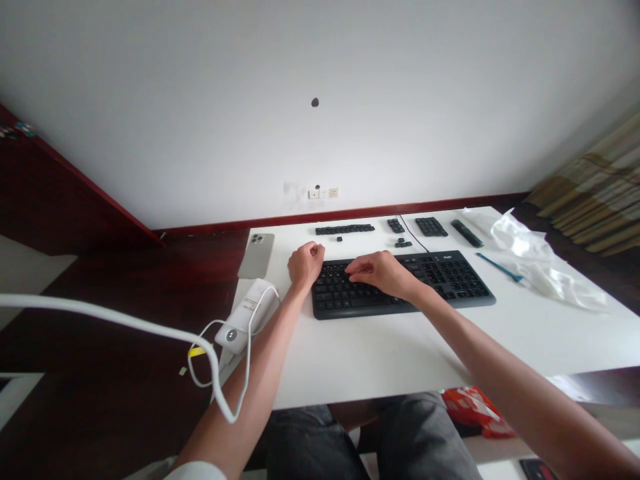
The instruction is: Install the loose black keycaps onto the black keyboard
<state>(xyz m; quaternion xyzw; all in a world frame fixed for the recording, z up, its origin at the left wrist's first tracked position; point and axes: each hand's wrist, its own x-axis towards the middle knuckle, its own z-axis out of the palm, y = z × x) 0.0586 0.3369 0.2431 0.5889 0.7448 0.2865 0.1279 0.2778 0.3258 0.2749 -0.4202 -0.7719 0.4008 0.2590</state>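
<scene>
Left hand (306,265) curled loosely at the upper left corner of the keyboard (367,301), centre of frame; can't tell if anything is inside. Right hand (383,272) over the keys, thumb and fingertips nearly meeting; any small piece between them is hidden. A slanted pull or press could, I judge, skid the keyboard or flick a keycap away. Above, the lone loose key (339,239) and sorted key rows (345,229) could scatter if a knuckle brushes them. Lower left, white cable (249,363) crosses before the left forearm: a snag might drag the white device (247,313) off the bench (360,353).
</scene>
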